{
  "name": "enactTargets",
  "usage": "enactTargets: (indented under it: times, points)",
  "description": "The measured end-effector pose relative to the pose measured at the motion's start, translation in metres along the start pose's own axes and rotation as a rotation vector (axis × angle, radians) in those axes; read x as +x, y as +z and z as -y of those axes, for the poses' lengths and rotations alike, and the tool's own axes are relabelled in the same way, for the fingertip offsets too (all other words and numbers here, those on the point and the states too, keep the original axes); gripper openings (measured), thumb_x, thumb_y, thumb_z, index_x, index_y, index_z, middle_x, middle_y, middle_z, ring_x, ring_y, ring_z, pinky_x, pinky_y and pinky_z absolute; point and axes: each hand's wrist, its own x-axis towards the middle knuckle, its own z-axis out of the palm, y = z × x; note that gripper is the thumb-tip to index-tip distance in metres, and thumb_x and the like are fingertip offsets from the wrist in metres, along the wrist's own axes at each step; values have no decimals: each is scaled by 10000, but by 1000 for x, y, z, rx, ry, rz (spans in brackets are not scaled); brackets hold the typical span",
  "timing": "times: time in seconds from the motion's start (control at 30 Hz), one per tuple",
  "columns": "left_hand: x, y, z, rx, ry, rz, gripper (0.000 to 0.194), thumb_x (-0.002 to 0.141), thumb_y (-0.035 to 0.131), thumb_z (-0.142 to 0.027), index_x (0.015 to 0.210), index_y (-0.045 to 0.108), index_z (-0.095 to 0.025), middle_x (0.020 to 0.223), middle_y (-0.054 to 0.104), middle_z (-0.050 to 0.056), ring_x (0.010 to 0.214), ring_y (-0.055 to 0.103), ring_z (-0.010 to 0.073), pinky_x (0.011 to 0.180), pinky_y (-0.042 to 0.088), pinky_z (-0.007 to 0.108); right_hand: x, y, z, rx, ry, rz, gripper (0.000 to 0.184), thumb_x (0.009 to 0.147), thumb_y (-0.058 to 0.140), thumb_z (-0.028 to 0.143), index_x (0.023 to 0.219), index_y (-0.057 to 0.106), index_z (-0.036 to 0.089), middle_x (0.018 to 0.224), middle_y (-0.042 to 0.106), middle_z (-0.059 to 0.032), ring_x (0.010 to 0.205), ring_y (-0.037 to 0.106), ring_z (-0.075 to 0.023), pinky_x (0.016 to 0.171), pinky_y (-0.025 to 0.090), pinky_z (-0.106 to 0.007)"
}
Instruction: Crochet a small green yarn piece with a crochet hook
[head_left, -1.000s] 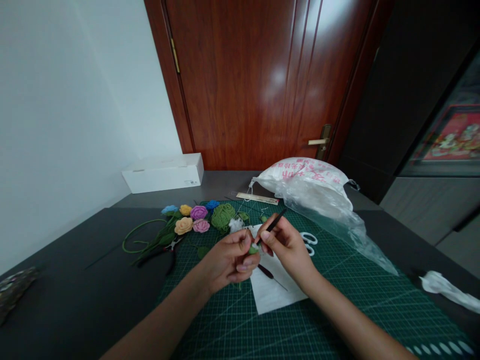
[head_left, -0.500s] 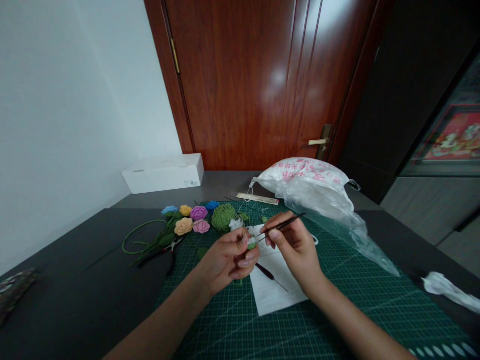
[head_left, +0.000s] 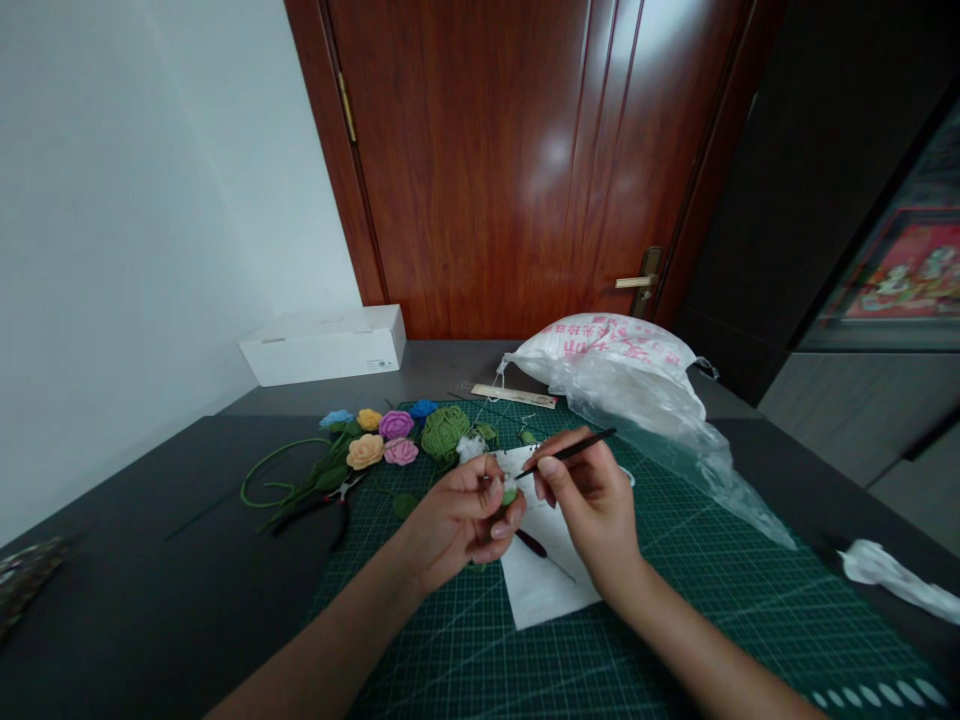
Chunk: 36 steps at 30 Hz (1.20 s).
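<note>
The person's left hand (head_left: 459, 525) comes in from the lower left, with the fingers curled around a small green crocheted piece (head_left: 510, 495), which is mostly hidden by these fingers. The right hand (head_left: 591, 500) is raised and holds a thin black crochet hook (head_left: 571, 452) like a pen. The two hands are close together above the paper, but they seem not to touch; from this view it is hard to be sure. The hook tip is very near the piece.

Under the hands lie a white paper sheet (head_left: 544, 575) and a second hook (head_left: 531, 542) on a green cutting mat (head_left: 735, 610). Scissors (head_left: 627, 477) are partly hidden behind the right hand. A ball of green yarn (head_left: 445, 433) sits beside crocheted flowers (head_left: 396, 425). Behind them, a white plastic bag (head_left: 619, 365) bulges, and its contents cannot be seen.
</note>
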Motion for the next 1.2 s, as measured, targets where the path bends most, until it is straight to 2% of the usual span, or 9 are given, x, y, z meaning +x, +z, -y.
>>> enactTargets:
  times: [0.1,0.27,0.37,0.5,0.6,0.8,1.07,1.2]
  points:
    - [0,2,0,5,1,-8,331,819,817,-285,870,503,-193,717,629,29,540,486,89,374,346,124,0,1,-1,4,62,-6,97,948,660,285,880,615,233,648,617,39,526,578,-125,488,457,-246]
    - [1,1,0,15,25,-35,354,803,833,-290,870,497,-200,696,624,13,535,490,90,379,356,127,0,-1,2,-3,28,-18,65,970,625,284,927,619,235,754,659,12,577,601,-129,518,491,-258]
    - [2,0,1,27,47,-47,354,801,837,-302,859,504,-197,683,615,5,529,488,88,384,366,134,-2,-2,6,-79,-62,2,32,978,606,241,972,637,234,859,686,-20,676,637,-148,589,520,-282]
    - [1,2,3,42,63,-57,354,784,856,-306,857,533,-181,675,618,2,522,490,83,393,389,143,-4,-1,7,-200,-271,48,89,963,600,162,995,649,231,899,696,-39,827,680,-187,716,546,-329]
    - [1,3,4,43,71,-65,381,757,878,-303,858,529,-186,677,628,3,546,522,98,397,405,147,-5,0,6,-254,-339,41,115,954,602,133,991,645,233,879,704,-36,814,687,-191,721,543,-334]
    - [1,2,4,45,84,-67,399,749,882,-308,856,515,-193,691,642,9,551,534,103,401,415,152,-6,-1,8,-281,-236,1,87,962,604,161,951,634,243,850,708,-41,731,663,-191,656,523,-331]
    - [1,5,3,64,96,-52,381,769,869,-309,844,513,-194,704,643,10,543,531,101,398,405,154,-6,-1,9,-261,-225,-21,95,955,615,160,909,640,240,812,709,-33,690,657,-179,617,512,-310]
    - [1,5,4,71,100,-45,387,773,865,-304,850,500,-201,719,659,13,540,535,101,398,412,154,-7,-1,8,-239,-160,-50,85,950,627,196,875,638,233,786,710,-28,634,641,-164,578,503,-295]
